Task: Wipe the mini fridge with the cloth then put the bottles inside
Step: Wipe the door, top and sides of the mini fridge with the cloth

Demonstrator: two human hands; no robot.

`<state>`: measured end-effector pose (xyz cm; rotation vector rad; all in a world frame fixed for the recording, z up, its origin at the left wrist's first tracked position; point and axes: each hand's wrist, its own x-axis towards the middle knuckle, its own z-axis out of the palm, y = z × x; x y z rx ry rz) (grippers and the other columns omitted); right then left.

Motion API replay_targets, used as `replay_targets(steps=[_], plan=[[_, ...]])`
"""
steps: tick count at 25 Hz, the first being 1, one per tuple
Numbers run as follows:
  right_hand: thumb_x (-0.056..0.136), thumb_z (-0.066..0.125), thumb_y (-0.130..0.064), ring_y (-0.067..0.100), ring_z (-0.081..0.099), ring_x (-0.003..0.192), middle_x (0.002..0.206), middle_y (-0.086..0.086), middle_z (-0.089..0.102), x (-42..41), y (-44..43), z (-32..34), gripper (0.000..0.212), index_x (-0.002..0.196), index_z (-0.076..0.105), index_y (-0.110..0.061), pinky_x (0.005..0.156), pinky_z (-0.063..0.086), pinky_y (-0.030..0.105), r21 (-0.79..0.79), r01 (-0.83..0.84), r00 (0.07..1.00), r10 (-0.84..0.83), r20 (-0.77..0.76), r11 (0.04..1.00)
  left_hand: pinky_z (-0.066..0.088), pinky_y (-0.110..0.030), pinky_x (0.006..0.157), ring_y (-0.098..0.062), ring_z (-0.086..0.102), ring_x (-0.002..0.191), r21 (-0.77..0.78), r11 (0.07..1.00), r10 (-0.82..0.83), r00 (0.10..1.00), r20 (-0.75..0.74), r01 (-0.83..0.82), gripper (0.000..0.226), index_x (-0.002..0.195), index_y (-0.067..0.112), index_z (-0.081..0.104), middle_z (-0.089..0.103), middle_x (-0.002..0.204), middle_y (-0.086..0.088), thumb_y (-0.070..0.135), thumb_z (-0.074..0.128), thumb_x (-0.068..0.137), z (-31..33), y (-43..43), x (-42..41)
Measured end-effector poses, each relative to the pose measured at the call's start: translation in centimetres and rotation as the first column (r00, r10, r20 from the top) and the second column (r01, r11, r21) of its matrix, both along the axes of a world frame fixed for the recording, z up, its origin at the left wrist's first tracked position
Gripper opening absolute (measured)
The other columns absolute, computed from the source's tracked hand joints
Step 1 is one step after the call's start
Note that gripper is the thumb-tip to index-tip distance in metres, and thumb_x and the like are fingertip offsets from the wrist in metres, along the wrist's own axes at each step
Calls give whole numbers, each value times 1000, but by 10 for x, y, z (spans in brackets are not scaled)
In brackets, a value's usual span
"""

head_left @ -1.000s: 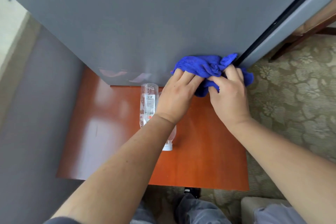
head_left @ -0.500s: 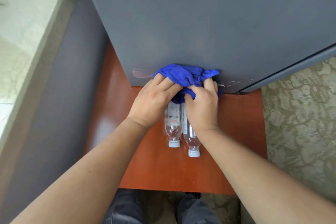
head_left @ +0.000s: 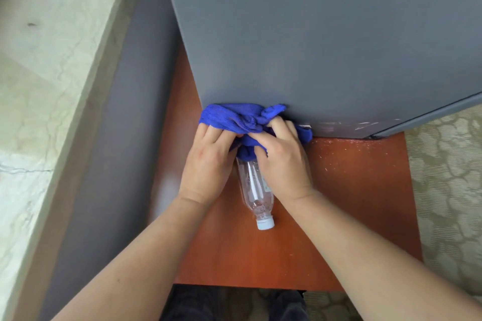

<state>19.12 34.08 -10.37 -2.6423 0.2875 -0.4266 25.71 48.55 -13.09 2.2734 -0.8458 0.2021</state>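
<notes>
The grey mini fridge [head_left: 313,34] stands on a reddish wooden table [head_left: 352,216]. A bunched blue cloth [head_left: 234,117] is pressed against the fridge's lower front left corner. My left hand [head_left: 208,164] and my right hand [head_left: 281,161] both grip the cloth, side by side. A clear plastic bottle [head_left: 257,195] with a white cap lies on the table below the hands, cap toward me. Its upper part is hidden under the cloth and my right hand. No second bottle shows.
A grey wall panel [head_left: 104,164] and a pale marbled ledge [head_left: 39,86] run along the left. Patterned carpet [head_left: 448,190] lies to the right of the table. White specks dot the table near the fridge's base.
Both hands slid the cloth leftward along the fridge's bottom edge, from its right end to its left corner. Two bottles showed half a second ago; now only one shows.
</notes>
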Motion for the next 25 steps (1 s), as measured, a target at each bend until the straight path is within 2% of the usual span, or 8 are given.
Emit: replay_targets(steps=[3, 7, 12, 15, 18, 20, 23, 25], plan=[[79, 59, 2, 29, 54, 98, 111, 4, 60, -9, -19, 1, 35, 106, 74, -15, 80, 52, 44, 11, -14, 1000, 15, -18, 1000, 43, -25, 91, -24, 51, 109, -20, 999, 39, 998, -46, -40, 30, 121, 17, 64, 58, 119, 5, 9, 66, 92, -5, -16, -11], [80, 60, 4, 28, 54, 98, 109, 3, 58, -28, -50, 1, 31, 101, 74, -13, 81, 51, 43, 47, 53, 998, -51, -26, 997, 37, -17, 95, -22, 50, 113, -33, 999, 28, 993, -119, -32, 36, 122, 20, 64, 57, 122, 7, 8, 68, 88, 0, -51, -29], [76, 68, 7, 24, 55, 98, 105, 1, 60, -54, -90, 9, 31, 99, 76, -12, 87, 48, 30, 82, 174, 985, -173, -22, 981, 44, -27, 96, -23, 51, 114, 0, 1000, -27, 976, -218, 28, 42, 126, 18, 63, 59, 123, 1, 3, 66, 87, 10, -96, -58], [74, 68, 7, 21, 60, 97, 104, -1, 63, -63, -108, 12, 35, 100, 78, -14, 88, 47, 23, 154, 307, 951, -308, -19, 939, 47, -30, 91, -26, 54, 107, 27, 998, -43, 972, -230, 50, 35, 121, 15, 66, 62, 118, -3, 5, 68, 88, 12, -120, -65], [73, 69, 3, 12, 61, 91, 101, -3, 65, -73, -132, 14, 29, 95, 79, -14, 85, 38, 5, 194, 445, 889, -457, 22, 874, 51, -38, 87, -31, 57, 98, 23, 996, -80, 960, -268, 90, 27, 112, 12, 70, 66, 107, -9, 7, 71, 86, 17, -153, -78], [72, 69, 2, 5, 59, 90, 100, -6, 66, -77, -145, 14, 31, 94, 80, -17, 82, 33, -1, 230, 523, 842, -539, 8, 820, 52, -39, 84, -32, 58, 95, -4, 996, -81, 942, -325, 85, 22, 108, 10, 71, 66, 102, -10, 7, 72, 86, 18, -170, -86], [72, 68, 3, 0, 57, 90, 101, -6, 67, -73, -145, 11, 33, 94, 80, -17, 81, 33, -2, 276, 585, 798, -602, -27, 763, 50, -33, 85, -28, 57, 99, -14, 995, -97, 932, -349, 98, 23, 110, 13, 72, 68, 105, -7, 6, 69, 88, 15, -172, -86], [72, 69, 3, 8, 59, 89, 101, -1, 67, -65, -133, 5, 25, 89, 79, -11, 77, 35, 5, 282, 611, 780, -623, -57, 740, 48, -28, 82, -24, 58, 99, 21, 992, -109, 949, -297, 121, 24, 108, 16, 74, 70, 104, -3, 4, 67, 88, 11, -159, -77]])
